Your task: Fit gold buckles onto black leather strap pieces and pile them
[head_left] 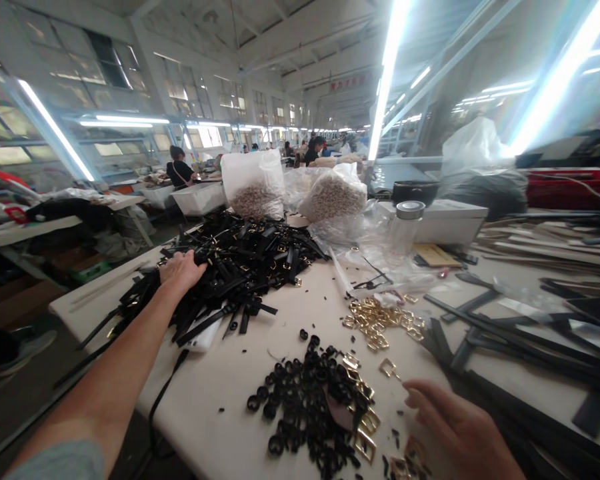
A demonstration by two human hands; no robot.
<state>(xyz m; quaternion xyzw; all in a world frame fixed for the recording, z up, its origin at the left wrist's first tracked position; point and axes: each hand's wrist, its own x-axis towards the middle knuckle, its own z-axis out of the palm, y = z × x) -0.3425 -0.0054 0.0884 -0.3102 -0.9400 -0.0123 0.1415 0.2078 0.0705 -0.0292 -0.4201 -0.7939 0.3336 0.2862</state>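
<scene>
Heaped, tangled black straps, loosely piled gold buckles

Left arm is stretched far forward, left hand laid palm down, grip not discernible. Right hand is held close, fingers loosely spread.

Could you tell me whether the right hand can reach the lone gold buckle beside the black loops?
Probably yes: the right hand is just short of the gold buckle, with only bare tabletop between them.

Bare desk runs open between the heap of black straps and the black rings. Gold buckles and long black strips crowd the right side, and bags block the back.
</scene>
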